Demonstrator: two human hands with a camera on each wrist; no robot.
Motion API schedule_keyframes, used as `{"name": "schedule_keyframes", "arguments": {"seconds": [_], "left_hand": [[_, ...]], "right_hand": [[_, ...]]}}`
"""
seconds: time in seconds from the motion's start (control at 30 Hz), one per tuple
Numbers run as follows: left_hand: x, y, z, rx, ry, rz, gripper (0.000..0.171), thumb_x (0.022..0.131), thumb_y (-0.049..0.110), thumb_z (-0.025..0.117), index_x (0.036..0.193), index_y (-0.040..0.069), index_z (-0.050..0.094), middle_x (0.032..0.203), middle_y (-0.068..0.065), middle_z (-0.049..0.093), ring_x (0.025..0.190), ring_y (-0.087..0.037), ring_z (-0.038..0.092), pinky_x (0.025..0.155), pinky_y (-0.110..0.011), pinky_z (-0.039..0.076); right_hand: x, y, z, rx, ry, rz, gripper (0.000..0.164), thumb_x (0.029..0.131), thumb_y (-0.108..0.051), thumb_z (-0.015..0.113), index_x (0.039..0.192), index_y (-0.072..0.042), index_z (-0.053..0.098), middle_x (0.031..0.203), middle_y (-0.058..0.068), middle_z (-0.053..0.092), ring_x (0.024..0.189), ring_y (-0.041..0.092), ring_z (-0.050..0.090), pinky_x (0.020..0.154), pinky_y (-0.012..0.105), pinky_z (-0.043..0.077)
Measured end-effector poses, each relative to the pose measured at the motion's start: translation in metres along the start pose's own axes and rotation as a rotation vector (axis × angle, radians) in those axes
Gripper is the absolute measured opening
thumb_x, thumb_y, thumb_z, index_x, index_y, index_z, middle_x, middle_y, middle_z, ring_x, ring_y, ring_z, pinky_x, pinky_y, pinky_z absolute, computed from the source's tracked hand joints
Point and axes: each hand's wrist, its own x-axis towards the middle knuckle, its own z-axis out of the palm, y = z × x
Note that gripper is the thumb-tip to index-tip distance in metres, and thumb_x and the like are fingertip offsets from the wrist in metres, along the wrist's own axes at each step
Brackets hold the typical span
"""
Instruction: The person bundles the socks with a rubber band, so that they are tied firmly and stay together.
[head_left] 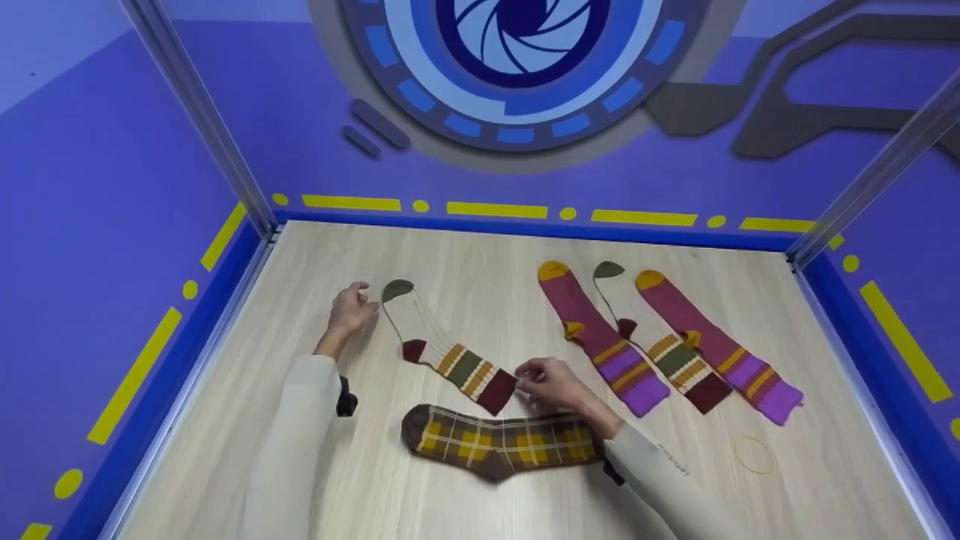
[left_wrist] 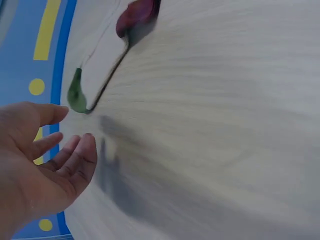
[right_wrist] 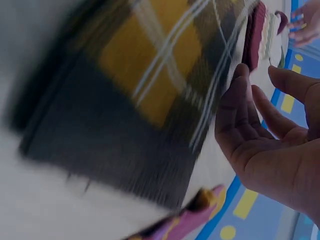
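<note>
A cream sock with a green toe, maroon heel, striped leg and maroon cuff (head_left: 465, 373) lies flat at the middle of the table. Just left of its green toe is my left hand (head_left: 351, 310), fingers spread and loosely bent, holding nothing; the left wrist view shows a small gap between fingertips and toe (left_wrist: 76, 92). Beside the maroon cuff (right_wrist: 255, 36) my right hand (right_wrist: 280, 135) has thumb and fingers apart with nothing between them. Whether a fingertip touches the cuff, I cannot tell. Below the right hand a brown and yellow plaid sock (head_left: 480, 442) lies sideways, partly covered by that wrist.
To the right lie two maroon and purple socks, one left (head_left: 596, 330) and one right (head_left: 712, 341), overlapping a second cream striped sock (head_left: 675, 360) between them. A thin yellow rubber band (head_left: 772, 459) rests near the right front. Blue walls (head_left: 480, 180) enclose the wooden table (head_left: 360, 487).
</note>
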Motion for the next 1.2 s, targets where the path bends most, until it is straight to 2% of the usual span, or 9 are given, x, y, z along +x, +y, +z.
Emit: {"name": "schedule_keyframes", "arguments": {"seconds": [0.07,0.17,0.3,0.5,0.67,0.83,0.93,1.0,1.2], "left_hand": [[0.006,-0.001,0.007,0.004,-0.005,0.007,0.055,0.096,0.01,0.054,0.147,-0.009,0.042,0.134,-0.033,0.052,0.126,-0.044,0.051,0.11,-0.053,0.041],[0.014,-0.003,0.015,0.013,-0.015,0.005,0.059,0.098,0.012,0.053,0.151,-0.007,0.038,0.141,-0.033,0.046,0.135,-0.047,0.045,0.116,-0.055,0.035],[0.018,-0.007,0.022,0.065,-0.017,-0.001,0.059,0.097,0.017,0.057,0.149,-0.005,0.041,0.141,-0.031,0.044,0.132,-0.047,0.047,0.112,-0.056,0.038],[0.02,-0.004,0.027,0.13,-0.02,-0.001,0.052,0.087,0.013,0.062,0.134,-0.007,0.054,0.131,-0.03,0.049,0.121,-0.045,0.052,0.103,-0.057,0.043],[0.018,0.004,0.03,0.073,-0.064,0.028,0.039,0.082,0.006,0.065,0.118,-0.007,0.057,0.116,-0.023,0.058,0.107,-0.036,0.056,0.094,-0.048,0.047],[0.01,0.009,0.026,-0.007,-0.079,0.046,0.024,0.085,0.009,0.071,0.102,-0.003,0.059,0.092,-0.008,0.06,0.089,-0.023,0.055,0.081,-0.031,0.045],[0.008,0.011,0.028,-0.019,-0.073,0.021,0.023,0.089,0.014,0.07,0.104,-0.001,0.06,0.086,-0.002,0.061,0.08,-0.015,0.055,0.072,-0.025,0.043],[0.005,0.013,0.029,-0.035,-0.092,0.019,0.023,0.092,0.013,0.068,0.107,-0.002,0.061,0.084,-0.001,0.061,0.074,-0.011,0.054,0.067,-0.021,0.042],[-0.015,0.019,0.032,-0.076,-0.241,0.036,0.029,0.095,0.009,0.063,0.119,-0.009,0.063,0.079,0.0,0.059,0.061,-0.005,0.048,0.054,-0.018,0.039]], "right_hand": [[0.003,-0.003,0.006,-0.017,0.012,0.031,0.024,0.092,-0.004,0.071,0.11,0.013,0.068,0.085,0.025,0.072,0.067,0.03,0.071,0.058,0.023,0.054],[0.006,-0.007,0.014,-0.097,0.062,0.083,0.026,0.089,-0.011,0.078,0.107,0.007,0.071,0.078,0.015,0.069,0.061,0.014,0.06,0.056,0.021,0.046],[0.01,-0.011,0.024,-0.197,0.111,0.138,0.026,0.083,-0.017,0.085,0.099,0.0,0.073,0.073,0.005,0.065,0.063,0.008,0.049,0.057,0.024,0.04],[0.011,-0.012,0.027,-0.237,0.137,0.169,0.022,0.08,-0.018,0.087,0.078,-0.005,0.069,0.07,0.0,0.065,0.062,0.009,0.049,0.056,0.024,0.038],[0.007,-0.005,0.017,-0.164,0.15,0.16,0.02,0.084,-0.011,0.082,0.076,-0.003,0.066,0.07,0.005,0.067,0.058,0.012,0.061,0.051,0.02,0.04],[-0.001,0.004,-0.002,0.003,0.144,0.179,0.016,0.092,-0.009,0.074,0.088,0.001,0.062,0.074,0.012,0.069,0.063,0.026,0.072,0.049,0.018,0.046],[-0.008,0.011,-0.016,0.052,0.188,0.19,0.015,0.095,-0.007,0.07,0.094,0.002,0.058,0.076,0.019,0.07,0.06,0.026,0.069,0.049,0.021,0.047],[-0.012,0.016,-0.024,0.064,0.246,0.188,0.015,0.095,-0.006,0.068,0.095,0.002,0.056,0.076,0.02,0.069,0.058,0.02,0.065,0.049,0.021,0.046],[-0.02,0.029,-0.035,0.101,0.401,0.215,0.016,0.093,-0.002,0.069,0.101,0.007,0.059,0.074,0.014,0.067,0.056,0.008,0.056,0.05,0.018,0.044]]}}
